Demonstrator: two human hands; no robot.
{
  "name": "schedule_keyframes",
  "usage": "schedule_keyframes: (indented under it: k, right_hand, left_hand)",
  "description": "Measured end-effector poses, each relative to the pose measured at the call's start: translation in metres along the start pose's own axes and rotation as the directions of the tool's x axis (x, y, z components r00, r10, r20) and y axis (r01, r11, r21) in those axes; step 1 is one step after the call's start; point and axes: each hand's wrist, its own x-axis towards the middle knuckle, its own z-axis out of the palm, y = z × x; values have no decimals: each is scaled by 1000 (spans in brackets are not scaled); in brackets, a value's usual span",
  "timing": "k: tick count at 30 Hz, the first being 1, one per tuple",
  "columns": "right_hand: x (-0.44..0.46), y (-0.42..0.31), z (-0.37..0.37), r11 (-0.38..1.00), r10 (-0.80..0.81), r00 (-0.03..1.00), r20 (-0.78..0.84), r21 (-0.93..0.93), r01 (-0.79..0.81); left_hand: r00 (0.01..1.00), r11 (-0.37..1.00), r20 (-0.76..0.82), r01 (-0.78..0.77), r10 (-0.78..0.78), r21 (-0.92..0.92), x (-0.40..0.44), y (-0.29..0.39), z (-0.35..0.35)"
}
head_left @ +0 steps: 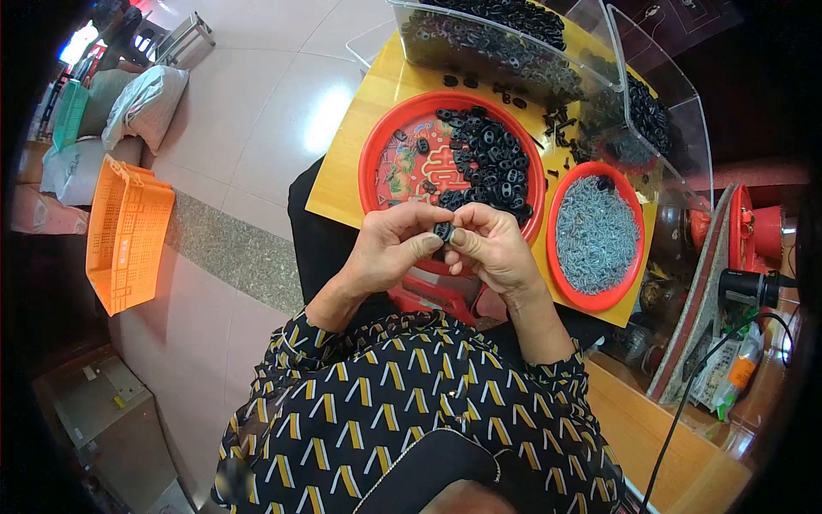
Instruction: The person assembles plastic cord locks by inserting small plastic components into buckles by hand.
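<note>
Between the fingertips of both hands is a small black plastic part (443,230), pinched just over the near rim of a red tray (368,163). My left hand (390,248) grips it from the left with thumb and forefinger. From the right, my right hand (497,253) closes thumb and fingers on its other side. Many similar black parts with two holes (492,158) lie heaped in the right half of the tray. Small metal pieces (390,167) are scattered in its left half. To the right, a smaller red tray (561,257) holds a pile of small silvery metal pieces (598,236).
Clear plastic bins (514,73) full of black parts stand at the back of the yellow table (342,171). Loose black pieces (561,128) lie beside them. On the floor at left are an orange basket (128,236) and sacks (145,107). A black cable (685,403) hangs at right.
</note>
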Motion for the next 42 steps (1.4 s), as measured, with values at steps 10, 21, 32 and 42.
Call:
schedule_keyframes:
  k: [10, 21, 32, 42]
  right_hand:
    - [-4, 0, 4, 1000, 27, 999, -29, -5, -27]
    - [-8, -11, 11, 957, 107, 992, -66, -264, -121]
    - [-6, -3, -1, 974, 216, 976, 41, -75, -212]
    - [-11, -22, -4, 994, 103, 992, -80, -38, -106]
  left_hand:
    - [1000, 999, -8, -7, 7, -53, -3, 1, -1]
    - [999, 987, 13, -33, 31, 155, -8, 4, 0]
    - [995, 1000, 100, 15, -17, 13, -9, 0, -5]
    - [998, 996, -44, 42, -46, -80, -7, -10, 0]
